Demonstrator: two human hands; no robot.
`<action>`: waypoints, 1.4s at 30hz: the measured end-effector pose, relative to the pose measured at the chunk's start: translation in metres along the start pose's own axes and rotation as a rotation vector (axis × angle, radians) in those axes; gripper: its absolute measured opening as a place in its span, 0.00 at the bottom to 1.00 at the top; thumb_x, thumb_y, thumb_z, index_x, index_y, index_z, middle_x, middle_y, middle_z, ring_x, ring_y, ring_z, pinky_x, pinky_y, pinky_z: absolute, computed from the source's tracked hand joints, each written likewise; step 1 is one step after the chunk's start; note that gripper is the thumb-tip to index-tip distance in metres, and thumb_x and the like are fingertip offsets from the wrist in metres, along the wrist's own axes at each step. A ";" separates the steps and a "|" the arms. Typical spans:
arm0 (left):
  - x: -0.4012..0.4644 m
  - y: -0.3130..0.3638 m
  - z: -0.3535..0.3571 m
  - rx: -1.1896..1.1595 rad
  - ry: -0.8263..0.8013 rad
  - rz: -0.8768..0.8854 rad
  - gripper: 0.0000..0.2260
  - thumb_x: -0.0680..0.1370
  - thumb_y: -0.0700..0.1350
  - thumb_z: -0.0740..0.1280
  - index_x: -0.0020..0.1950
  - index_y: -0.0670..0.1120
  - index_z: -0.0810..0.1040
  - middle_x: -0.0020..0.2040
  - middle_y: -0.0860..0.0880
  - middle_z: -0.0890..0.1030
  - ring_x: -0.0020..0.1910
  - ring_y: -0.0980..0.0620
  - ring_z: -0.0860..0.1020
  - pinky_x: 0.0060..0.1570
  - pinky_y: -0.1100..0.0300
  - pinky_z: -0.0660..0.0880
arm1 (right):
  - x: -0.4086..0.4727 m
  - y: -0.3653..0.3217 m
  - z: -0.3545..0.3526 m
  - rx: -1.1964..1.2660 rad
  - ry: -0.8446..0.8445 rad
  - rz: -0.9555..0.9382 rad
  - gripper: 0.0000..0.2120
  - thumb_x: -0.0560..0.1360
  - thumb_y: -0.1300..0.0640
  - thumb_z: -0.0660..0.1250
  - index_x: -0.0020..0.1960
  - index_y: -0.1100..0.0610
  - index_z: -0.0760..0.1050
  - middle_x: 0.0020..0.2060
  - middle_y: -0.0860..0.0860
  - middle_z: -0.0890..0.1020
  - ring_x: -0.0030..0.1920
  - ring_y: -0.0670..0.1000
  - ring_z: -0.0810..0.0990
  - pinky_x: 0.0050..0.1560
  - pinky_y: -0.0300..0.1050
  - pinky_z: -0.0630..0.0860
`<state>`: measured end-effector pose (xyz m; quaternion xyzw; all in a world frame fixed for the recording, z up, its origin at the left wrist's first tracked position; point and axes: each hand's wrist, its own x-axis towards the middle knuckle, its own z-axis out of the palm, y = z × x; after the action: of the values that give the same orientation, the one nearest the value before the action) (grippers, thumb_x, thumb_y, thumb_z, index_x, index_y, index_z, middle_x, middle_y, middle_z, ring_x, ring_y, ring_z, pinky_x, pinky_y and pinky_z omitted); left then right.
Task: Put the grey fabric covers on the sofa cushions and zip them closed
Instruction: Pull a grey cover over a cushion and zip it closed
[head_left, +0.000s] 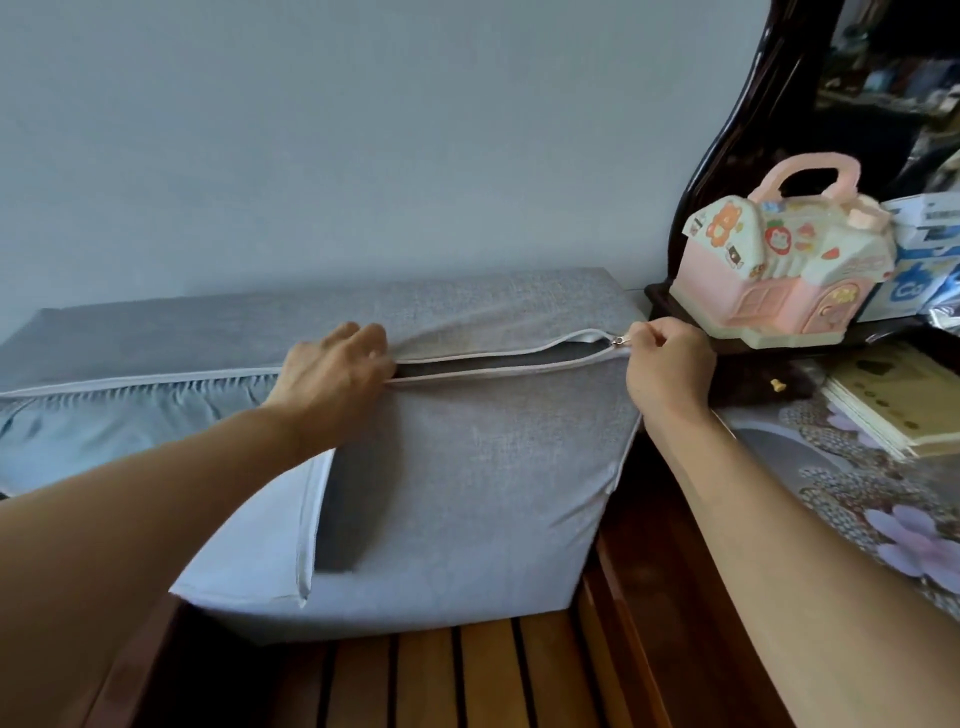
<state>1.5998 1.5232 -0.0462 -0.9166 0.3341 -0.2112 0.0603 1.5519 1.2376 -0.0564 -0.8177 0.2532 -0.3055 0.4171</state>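
Observation:
A sofa cushion in a grey fabric cover (467, 467) stands on edge on the wooden slats, leaning toward the wall. Along its top edge runs a pale zipper (498, 358), gaping open between my hands and showing the dark inside. My right hand (667, 364) pinches the small metal zipper pull (618, 341) at the cushion's right corner. My left hand (337, 371) holds the two zipper edges together near the middle of the top edge. Left of that hand the zipper tape runs on over bunched pale fabric (130, 421).
A pink and cream toy house (779, 275) with a handle stands on a dark wooden shelf right beside my right hand. A stack of yellowish boxes (898, 400) lies on a flowered cloth (857, 499) at the right. Wooden sofa slats (467, 675) run below the cushion.

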 end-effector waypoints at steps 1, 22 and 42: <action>0.005 -0.001 -0.004 -0.029 -0.025 -0.032 0.01 0.71 0.38 0.69 0.40 0.43 0.79 0.45 0.44 0.77 0.42 0.41 0.77 0.29 0.53 0.71 | 0.000 -0.002 0.000 0.014 0.010 0.019 0.11 0.78 0.61 0.60 0.38 0.61 0.73 0.35 0.55 0.75 0.39 0.53 0.71 0.39 0.40 0.61; -0.036 -0.045 0.007 -0.250 0.062 -0.067 0.04 0.70 0.40 0.67 0.44 0.46 0.78 0.50 0.46 0.74 0.50 0.44 0.73 0.36 0.57 0.63 | -0.118 -0.112 0.119 -0.107 -0.153 -0.094 0.14 0.78 0.57 0.61 0.38 0.64 0.76 0.33 0.59 0.79 0.40 0.60 0.75 0.37 0.46 0.59; -0.113 -0.164 0.009 -0.262 0.060 -0.338 0.05 0.76 0.43 0.67 0.48 0.44 0.79 0.48 0.47 0.80 0.49 0.42 0.78 0.47 0.55 0.66 | -0.156 -0.151 0.150 -0.063 -0.136 0.131 0.17 0.78 0.59 0.60 0.32 0.61 0.68 0.29 0.55 0.71 0.37 0.57 0.69 0.37 0.44 0.61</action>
<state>1.6222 1.7213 -0.0523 -0.9529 0.2021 -0.2000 -0.1056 1.5756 1.5001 -0.0450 -0.8308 0.2869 -0.2134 0.4265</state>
